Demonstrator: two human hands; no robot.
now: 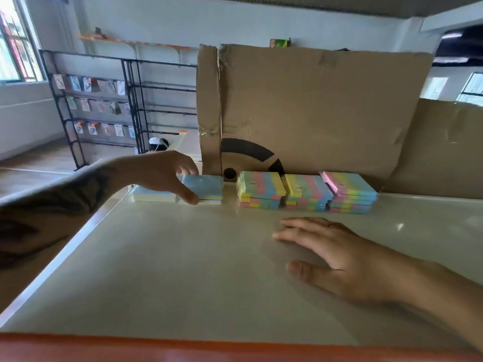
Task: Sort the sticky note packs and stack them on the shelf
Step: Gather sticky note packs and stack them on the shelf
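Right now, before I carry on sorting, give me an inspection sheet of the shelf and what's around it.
Surface: pale shelf, orange front edge.
Job's things: blue-topped pack on a low pile; flat pastel pile left of it; three striped stacks in a row along the back.
Clutter: nothing seen.
Hands: left hand grips the blue-topped pack; right hand rests flat on the shelf.
Cables: nothing seen.
Surroundings: cardboard sheet upright behind the stacks; black display rack at left, with hanging goods.
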